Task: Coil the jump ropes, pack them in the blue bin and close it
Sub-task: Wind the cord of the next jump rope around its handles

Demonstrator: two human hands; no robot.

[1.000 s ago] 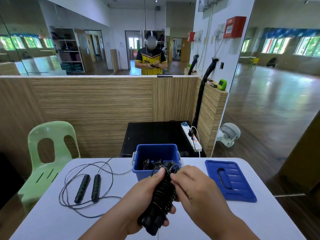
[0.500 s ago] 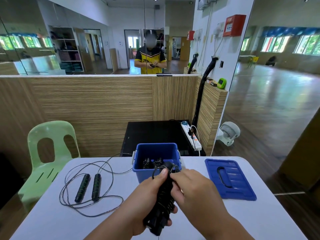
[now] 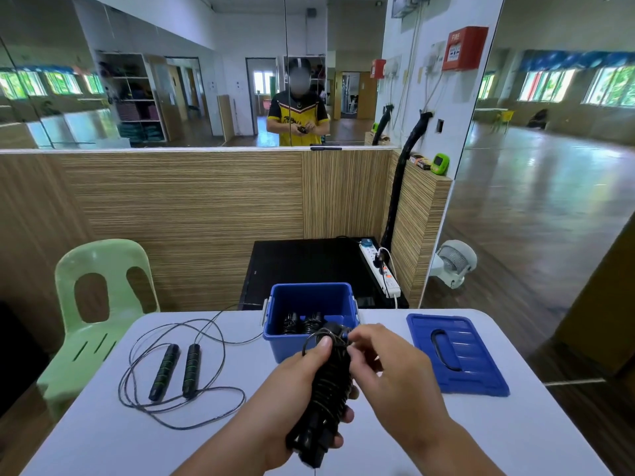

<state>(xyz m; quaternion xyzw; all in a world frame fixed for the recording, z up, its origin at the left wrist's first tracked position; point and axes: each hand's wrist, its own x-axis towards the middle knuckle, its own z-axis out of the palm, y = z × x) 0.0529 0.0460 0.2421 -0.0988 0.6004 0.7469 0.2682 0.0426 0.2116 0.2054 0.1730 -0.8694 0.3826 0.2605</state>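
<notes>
My left hand (image 3: pixel 292 386) grips a black jump rope bundle (image 3: pixel 326 389), its cord wound around the two handles, held above the table's near middle. My right hand (image 3: pixel 388 369) pinches the thin cord end at the bundle's top, just in front of the blue bin (image 3: pixel 275 341). The open bin holds coiled black ropes (image 3: pixel 302 322). A loose jump rope (image 3: pixel 177 371) with two black handles lies uncoiled on the white table (image 3: pixel 103 434) at the left. The blue lid (image 3: pixel 474 365) lies flat at the right.
A green plastic chair (image 3: pixel 89 304) stands at the table's left. Behind the table are a black low surface with a power strip (image 3: pixel 379 269), a wood-panelled partition and wall mirrors. A small white fan (image 3: pixel 452 262) sits on the floor at the right.
The bundle has tilted more upright and moved slightly toward the bin. My right hand's fingers have shifted up to the cord at the bundle's top.
</notes>
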